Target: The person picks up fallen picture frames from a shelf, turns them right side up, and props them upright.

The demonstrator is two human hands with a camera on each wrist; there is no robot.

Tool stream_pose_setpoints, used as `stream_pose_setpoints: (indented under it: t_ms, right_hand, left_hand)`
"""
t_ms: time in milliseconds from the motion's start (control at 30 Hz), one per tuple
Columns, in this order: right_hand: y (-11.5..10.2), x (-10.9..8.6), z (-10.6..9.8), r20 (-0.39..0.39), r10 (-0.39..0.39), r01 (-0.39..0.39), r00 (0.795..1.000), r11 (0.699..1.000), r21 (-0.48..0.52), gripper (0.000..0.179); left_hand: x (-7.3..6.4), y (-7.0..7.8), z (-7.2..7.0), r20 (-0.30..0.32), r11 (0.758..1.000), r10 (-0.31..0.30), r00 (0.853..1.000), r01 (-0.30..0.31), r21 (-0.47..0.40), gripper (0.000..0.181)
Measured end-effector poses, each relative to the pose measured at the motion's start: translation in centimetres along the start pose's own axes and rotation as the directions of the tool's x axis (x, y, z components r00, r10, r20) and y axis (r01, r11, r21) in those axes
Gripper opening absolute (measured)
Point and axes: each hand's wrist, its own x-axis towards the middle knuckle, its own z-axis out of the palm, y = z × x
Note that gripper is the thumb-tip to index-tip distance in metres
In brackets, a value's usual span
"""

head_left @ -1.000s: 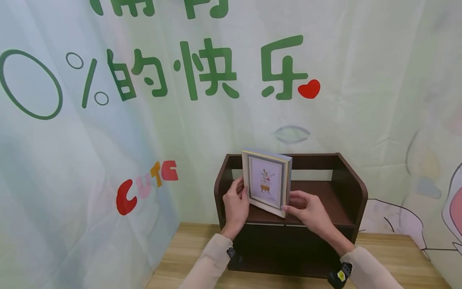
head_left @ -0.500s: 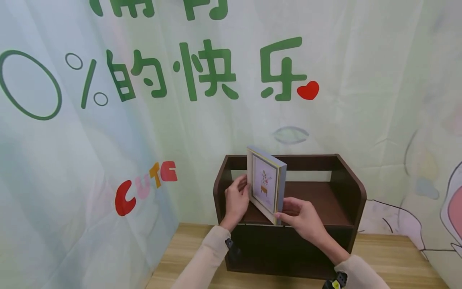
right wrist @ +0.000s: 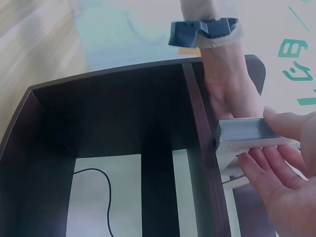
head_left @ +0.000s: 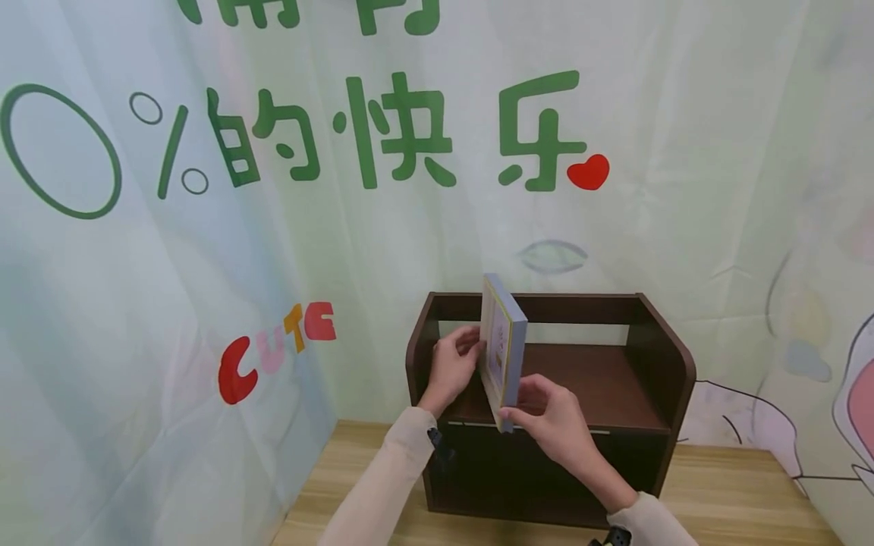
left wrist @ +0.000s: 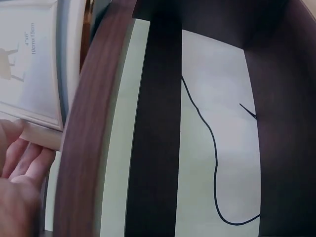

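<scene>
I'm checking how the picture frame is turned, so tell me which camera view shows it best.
The head view: the picture frame shows from top to bottom, with its angled front and side edge. The left wrist view shows only part of the front; the right wrist view, mainly an edge.

Left hand [head_left: 454,370] and right hand [head_left: 556,425]: one of each, two altogether
Picture frame [head_left: 501,353]: one
Sleeves [head_left: 384,478]: two
Wristbands [right wrist: 219,28]: two
Shelf unit [head_left: 583,383]: one
Desk [head_left: 740,489]: one
Red heart [head_left: 589,173]: one
CUTE letters [head_left: 297,340]: four
Percent sign [head_left: 174,152]: one
Green characters [head_left: 362,135] in full view: three
</scene>
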Motion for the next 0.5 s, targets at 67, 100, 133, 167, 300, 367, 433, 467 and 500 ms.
stream_pose_setpoints:
  t_ms: [67, 100, 133, 167, 300, 367, 433, 467, 500]
  right_hand:
    - [-0.1, 0.1, 0.3, -0.018, -0.007, 0.007, 1.0, 1.0, -0.01, 0.032]
    - [-0.1, 0.2, 0.5, -0.025, -0.008, 0.007, 1.0, 1.0, -0.016, 0.031]
    - [-0.2, 0.2, 0.6, -0.03, -0.009, 0.008, 1.0, 1.0, -0.02, 0.031]
    - [-0.2, 0.3, 0.8, -0.034, -0.01, 0.009, 0.999, 1.0, -0.023, 0.031]
    - [-0.3, 0.5, 1.5, -0.052, -0.022, 0.02, 0.998, 0.999, -0.027, 0.031]
    - [-0.5, 0.6, 1.7, -0.065, -0.036, 0.034, 0.997, 0.999, -0.023, 0.03]
    - [-0.6, 0.7, 2.0, -0.073, -0.047, 0.045, 0.996, 0.999, -0.022, 0.029]
    - [-0.7, 0.7, 2.1, -0.075, -0.05, 0.048, 0.996, 0.999, -0.021, 0.029]
    - [-0.8, 0.6, 2.2, -0.074, -0.053, 0.051, 0.996, 0.998, -0.023, 0.029]
  left_hand:
    - [0.3, 0.0, 0.1, 0.016, 1.0, -0.003, 1.0, 0.003, 0.007, 0.028]
    - [0.4, 0.0, 0.1, 0.023, 1.0, -0.005, 1.0, 0.005, 0.007, 0.028]
    - [0.5, 0.0, 0.2, 0.027, 1.0, -0.004, 1.0, 0.004, 0.007, 0.028]
    - [0.6, -0.1, 0.2, 0.03, 1.0, -0.005, 1.0, 0.005, 0.0, 0.028]
    - [0.9, -0.4, 0.2, 0.045, 0.999, -0.016, 0.999, 0.018, -0.032, 0.027]
    - [1.0, -0.6, 0.2, 0.054, 0.999, -0.01, 0.999, 0.012, -0.043, 0.027]
    - [1.1, -0.8, 0.1, 0.064, 0.999, -0.004, 0.998, 0.007, -0.045, 0.027]
    - [1.2, -0.8, 0.1, 0.068, 0.999, -0.002, 0.998, 0.005, -0.045, 0.027]
    - [1.2, -0.9, 0.1, 0.074, 0.999, 0.0, 0.997, 0.004, -0.047, 0.027]
